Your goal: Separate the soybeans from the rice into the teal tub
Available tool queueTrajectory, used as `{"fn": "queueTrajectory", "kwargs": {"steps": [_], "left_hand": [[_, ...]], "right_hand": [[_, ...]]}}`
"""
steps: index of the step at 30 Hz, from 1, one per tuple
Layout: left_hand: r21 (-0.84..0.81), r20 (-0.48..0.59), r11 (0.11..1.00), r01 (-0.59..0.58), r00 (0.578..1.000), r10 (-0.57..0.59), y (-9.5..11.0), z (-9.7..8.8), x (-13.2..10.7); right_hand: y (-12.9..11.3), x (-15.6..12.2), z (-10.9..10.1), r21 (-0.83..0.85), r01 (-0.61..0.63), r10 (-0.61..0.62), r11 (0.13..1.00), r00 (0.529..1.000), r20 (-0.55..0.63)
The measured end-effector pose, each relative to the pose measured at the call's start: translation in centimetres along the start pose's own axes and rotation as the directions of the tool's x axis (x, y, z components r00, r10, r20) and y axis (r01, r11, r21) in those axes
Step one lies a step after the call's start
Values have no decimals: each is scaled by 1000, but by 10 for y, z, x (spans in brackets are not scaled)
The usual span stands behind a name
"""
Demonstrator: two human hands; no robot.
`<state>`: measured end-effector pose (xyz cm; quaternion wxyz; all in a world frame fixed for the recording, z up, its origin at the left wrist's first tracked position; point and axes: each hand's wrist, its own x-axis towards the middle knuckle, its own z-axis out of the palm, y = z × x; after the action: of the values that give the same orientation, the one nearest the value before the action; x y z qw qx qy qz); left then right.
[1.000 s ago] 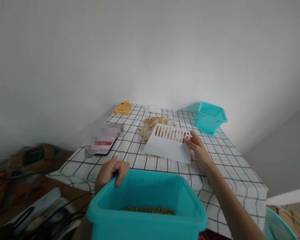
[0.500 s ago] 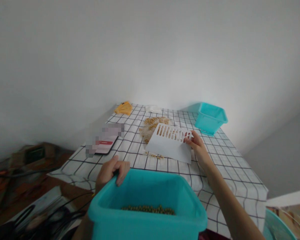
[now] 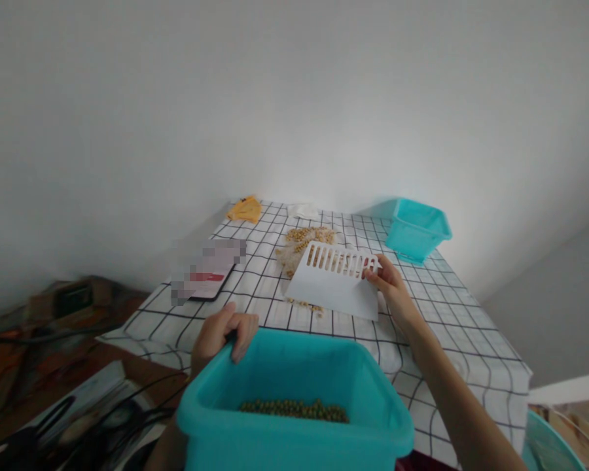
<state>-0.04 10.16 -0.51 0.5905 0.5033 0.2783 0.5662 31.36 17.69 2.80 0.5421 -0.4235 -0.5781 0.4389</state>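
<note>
"Where is the slotted white sheet (image 3: 336, 292)?"

"Over the middle of the bench (image 3: 446, 314), its long side running left to right. The right grip (image 3: 391, 288) pinches its right end, thumb against fingers, barely parted."

"And the yellowish beans (image 3: 318, 234)?"

"Heaped beyond the sheet, toward the bench's far edge, ahead and left of the right grip, the nearer hand."

"The left grip (image 3: 226, 332)?"

"Curled over the rim of a turquoise tub (image 3: 294, 441) by the near edge, green beans (image 3: 294, 409) inside."
</note>
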Motion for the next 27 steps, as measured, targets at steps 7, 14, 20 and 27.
{"fn": "queueTrajectory", "kwargs": {"steps": [7, 14, 20, 27], "left_hand": [[-2, 188, 1000, 19, 982, -19, -3, -17, 6], [-41, 230, 999, 4, 973, 6, -7, -22, 8], [-44, 107, 999, -12, 994, 16, -4, -11, 3], [-36, 195, 999, 0, 981, 7, -7, -20, 6]], "right_hand": [[-1, -1, 0, -14, 16, -16, 1000, 1000, 16], [4, 0, -2, 23, 25, -26, 999, 998, 51], [2, -2, -2, 19, 17, -18, 1000, 999, 49], [-1, -4, 0, 10, -4, 4, 1000, 998, 70]]}}
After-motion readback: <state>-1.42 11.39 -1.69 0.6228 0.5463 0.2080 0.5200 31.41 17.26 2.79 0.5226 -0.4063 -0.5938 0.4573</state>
